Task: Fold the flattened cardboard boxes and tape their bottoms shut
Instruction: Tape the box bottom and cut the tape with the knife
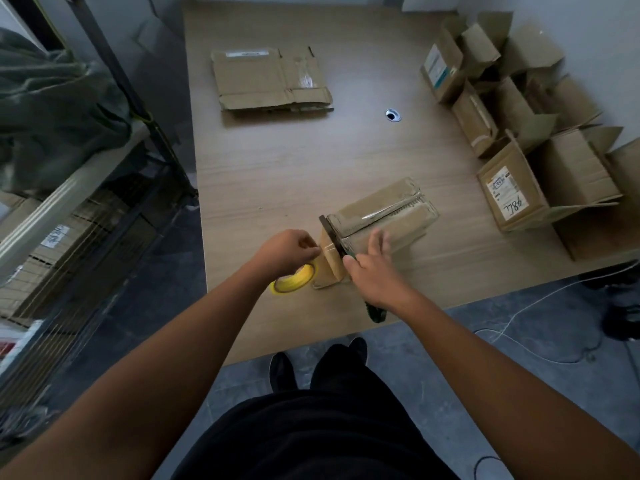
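A folded cardboard box (381, 216) lies near the table's front edge, with clear tape running along its top seam and down its near end. My left hand (287, 252) is closed on a yellow-cored tape roll (294, 277) just left of the box's near end. My right hand (372, 268) grips a dark knife (330, 233). The blade rests against the box's near edge, where the tape comes down. The knife's handle sticks out under my wrist. A stack of flattened boxes (270, 81) lies at the far left of the table.
Several folded boxes (512, 140) with open flaps crowd the table's right side. A round cable hole (393, 115) sits mid-table. A metal rack (69, 188) with bags stands to the left. White cables (519, 320) trail on the floor at the right.
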Available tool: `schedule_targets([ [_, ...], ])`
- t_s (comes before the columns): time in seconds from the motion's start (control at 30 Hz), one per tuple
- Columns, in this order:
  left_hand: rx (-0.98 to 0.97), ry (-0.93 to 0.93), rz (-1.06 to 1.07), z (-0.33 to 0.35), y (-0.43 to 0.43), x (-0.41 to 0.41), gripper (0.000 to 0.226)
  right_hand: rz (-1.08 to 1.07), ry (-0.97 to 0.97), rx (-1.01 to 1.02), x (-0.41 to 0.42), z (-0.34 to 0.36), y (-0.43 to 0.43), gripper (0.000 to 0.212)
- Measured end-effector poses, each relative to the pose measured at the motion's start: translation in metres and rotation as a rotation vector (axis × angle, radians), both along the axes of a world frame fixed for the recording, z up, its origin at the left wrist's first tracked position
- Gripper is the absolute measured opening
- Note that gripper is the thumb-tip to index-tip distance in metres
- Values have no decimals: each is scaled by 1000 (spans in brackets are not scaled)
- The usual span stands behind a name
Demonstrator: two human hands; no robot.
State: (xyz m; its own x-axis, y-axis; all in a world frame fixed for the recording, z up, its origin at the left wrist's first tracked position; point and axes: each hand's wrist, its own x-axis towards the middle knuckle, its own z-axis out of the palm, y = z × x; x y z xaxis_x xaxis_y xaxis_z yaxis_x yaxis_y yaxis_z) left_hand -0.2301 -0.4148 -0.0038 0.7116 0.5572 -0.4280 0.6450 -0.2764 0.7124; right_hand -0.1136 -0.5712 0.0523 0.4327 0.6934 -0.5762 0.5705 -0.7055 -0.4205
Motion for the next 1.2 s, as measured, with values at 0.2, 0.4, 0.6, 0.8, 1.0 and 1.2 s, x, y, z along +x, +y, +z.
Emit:
schedule_targets([
  [0.2,29,-65,11,5,-2,-4,11,130,-155,-71,2,-10,-2,56],
  [0.4,79,-184,-94,15,2,-22,7,83,-123,24,12,-17,-11,54],
  [0.6,-84,-235,-208,30,33,-1,20,-272,-227,414,20,-25,-5,71],
  [0.8,-277,-300,-195,16,33,11,22,-246,-583,382,17,-47,15,67],
  [1.0,-312,-351,-103,14,10,-6,22,-80,-576,373,21,-47,7,64],
  [1.2,-271,-334,-44,28,-35,-24,19,160,-557,391,38,-45,-10,68],
])
